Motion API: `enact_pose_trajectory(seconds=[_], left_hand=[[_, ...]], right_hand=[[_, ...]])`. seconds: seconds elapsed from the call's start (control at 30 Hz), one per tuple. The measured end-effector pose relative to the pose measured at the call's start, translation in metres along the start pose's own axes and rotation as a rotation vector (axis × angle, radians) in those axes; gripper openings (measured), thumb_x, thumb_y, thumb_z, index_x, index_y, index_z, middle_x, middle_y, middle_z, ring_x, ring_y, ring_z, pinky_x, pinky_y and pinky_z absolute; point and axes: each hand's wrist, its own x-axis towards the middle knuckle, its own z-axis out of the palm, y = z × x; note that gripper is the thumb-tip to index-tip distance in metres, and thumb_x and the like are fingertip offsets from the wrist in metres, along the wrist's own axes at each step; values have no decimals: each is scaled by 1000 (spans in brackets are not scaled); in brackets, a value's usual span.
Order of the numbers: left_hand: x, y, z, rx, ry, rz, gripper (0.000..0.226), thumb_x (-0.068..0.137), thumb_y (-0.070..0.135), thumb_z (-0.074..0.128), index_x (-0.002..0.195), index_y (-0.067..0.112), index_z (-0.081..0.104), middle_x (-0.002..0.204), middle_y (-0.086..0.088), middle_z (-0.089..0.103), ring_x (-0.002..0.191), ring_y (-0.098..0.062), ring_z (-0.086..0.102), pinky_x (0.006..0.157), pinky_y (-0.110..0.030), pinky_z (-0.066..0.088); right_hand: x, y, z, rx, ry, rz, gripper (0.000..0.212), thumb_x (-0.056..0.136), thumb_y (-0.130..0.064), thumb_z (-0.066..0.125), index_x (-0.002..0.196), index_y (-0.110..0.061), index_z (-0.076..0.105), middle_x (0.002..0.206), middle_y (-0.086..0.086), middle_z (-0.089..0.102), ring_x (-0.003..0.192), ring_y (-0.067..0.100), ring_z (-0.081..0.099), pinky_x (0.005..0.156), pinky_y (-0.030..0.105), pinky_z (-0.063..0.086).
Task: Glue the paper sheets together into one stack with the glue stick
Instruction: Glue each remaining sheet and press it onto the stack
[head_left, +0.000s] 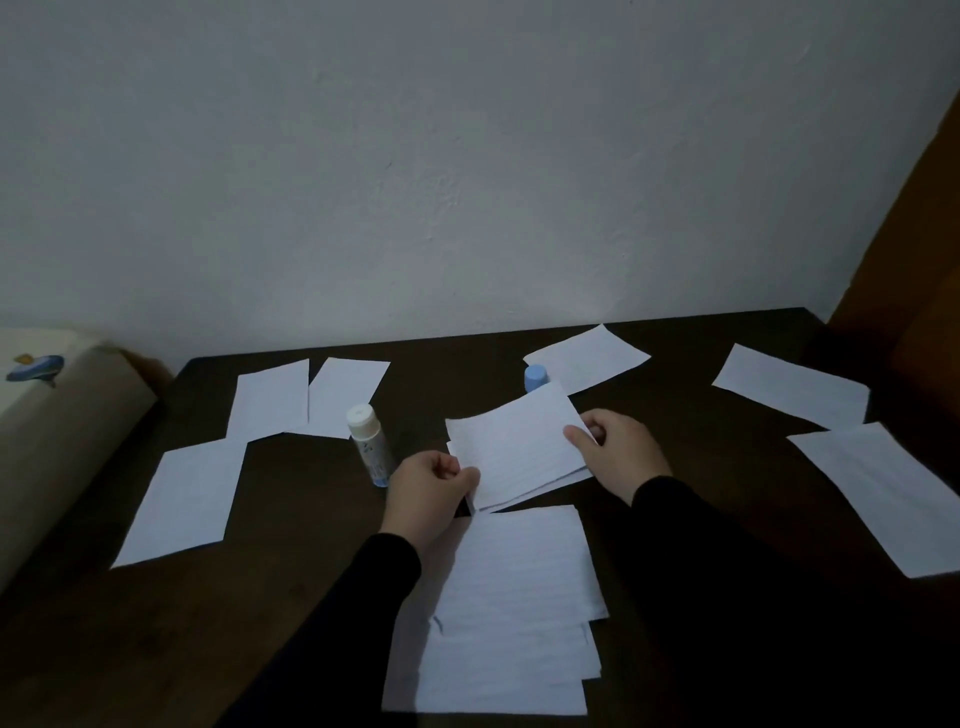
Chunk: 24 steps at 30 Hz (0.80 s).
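We're early-to-mid: left hand (431, 483) and right hand (618, 447) each pinch an edge of the small stack (514, 452) mid-surface, glue stick (368, 441) upright just left, uncapped, several loose sheets (182, 499) left to add.

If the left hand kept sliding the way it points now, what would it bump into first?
The left hand points up and right and already pinches the stack of sheets, so it would push into that stack first. Beyond it probably comes the blue cap, though depth is unclear.
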Motion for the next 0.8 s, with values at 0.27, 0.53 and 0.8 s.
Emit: enact_pose_trajectory(seconds=[0.27,0.53,0.8], left_hand=[[2,0,3,50,26,-21,18,79,19,73,68,13,60,69,2,63,65,-10,55,53,-16,39],[2,2,5,98,15,-28,13,79,19,74,82,9,66,77,1,67,73,-12,61,58,-18,43],[-5,13,8,253,86,131,36,88,24,65,118,22,46,110,4,56,98,-10,54,85,-23,47]], right_hand=[[2,1,3,-160,31,42,33,93,-45,57,120,-26,57,97,-9,59,96,10,53,103,39,33],[2,2,6,-226,45,54,36,91,-45,60,121,-26,56,95,-8,60,98,12,56,103,39,33],[0,1,7,-463,155,-121,47,91,-49,57,133,-31,48,129,-3,49,120,16,44,102,38,35]])
